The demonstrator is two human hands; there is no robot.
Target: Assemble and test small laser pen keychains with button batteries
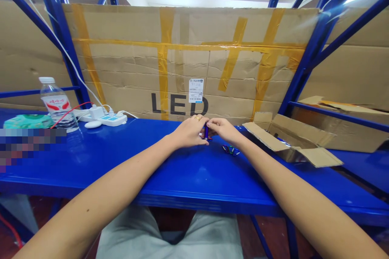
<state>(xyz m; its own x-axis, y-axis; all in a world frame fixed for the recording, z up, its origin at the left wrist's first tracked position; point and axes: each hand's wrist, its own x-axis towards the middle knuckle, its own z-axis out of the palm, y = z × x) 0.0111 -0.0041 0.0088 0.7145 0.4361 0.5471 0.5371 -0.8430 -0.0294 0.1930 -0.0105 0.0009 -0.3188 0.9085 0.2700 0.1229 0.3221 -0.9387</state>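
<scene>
Both hands meet over the blue table, toward its back edge. A slim, dark blue-purple stick-like piece [206, 132] stands upright between them, too small to name for certain. My left hand [191, 130] curls around it from the left, thumb low and fingers above. From the right, my right hand [223, 128] pinches its upper end, fingers closed. Some shiny reddish bits [209, 139] show just behind it, partly covered by my left hand. Several small shiny loops in blue, green and purple, resembling carabiners [231, 150], lie on the table below my right hand.
An open cardboard box [291, 137] with shiny pieces inside stands at the right. On the left are a water bottle [57, 103], a white power strip [111, 118] with cables and a teal packet [28, 121]. A large taped carton [130, 68] stands behind the blue table [194, 178].
</scene>
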